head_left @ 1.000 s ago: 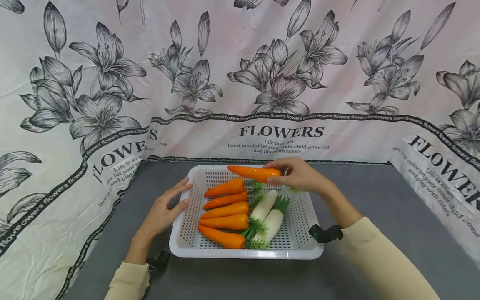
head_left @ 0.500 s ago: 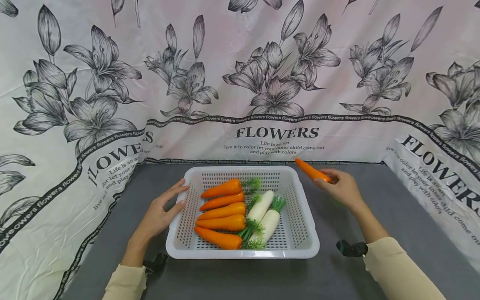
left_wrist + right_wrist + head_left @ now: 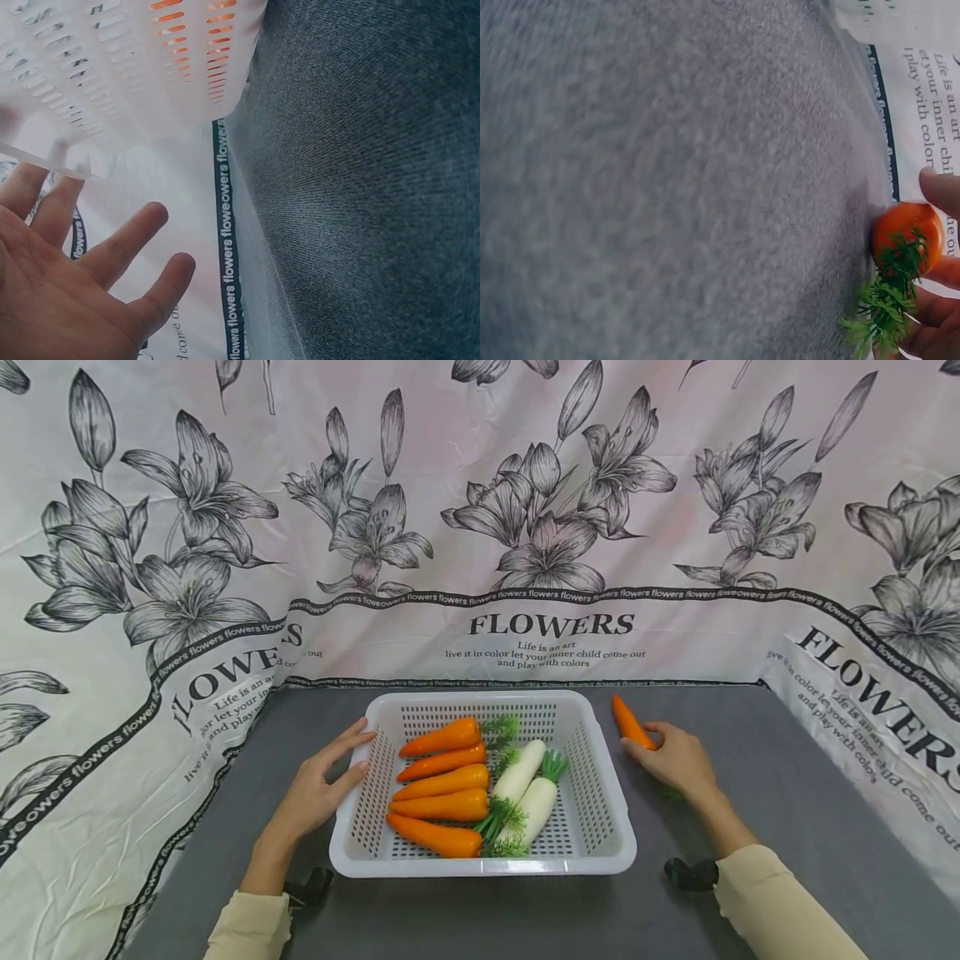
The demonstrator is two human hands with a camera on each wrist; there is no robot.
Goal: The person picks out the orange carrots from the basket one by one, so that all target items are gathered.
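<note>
A white perforated basket [image 3: 600, 793] sits on the grey table and holds several orange carrots [image 3: 442, 777] on its left side and two white radishes [image 3: 528, 797] with green tops on its right. My left hand [image 3: 322, 785] rests with straight fingers against the basket's left wall [image 3: 127, 67]. To the right of the basket, my right hand [image 3: 671, 756] grips one carrot [image 3: 628, 724] by its thick end, low over the table, tip pointing away. The right wrist view shows that carrot's end [image 3: 907, 232] and green leaves [image 3: 885, 300] between my fingers.
A flower-printed cloth [image 3: 555, 527] hangs behind the table and drapes down both sides. Grey table surface [image 3: 787, 777] stretches right of the basket to the cloth.
My right hand has carried the carrot from above the basket's far rim out to the right and lowered it toward the table. The left hand has stayed at the basket.
</note>
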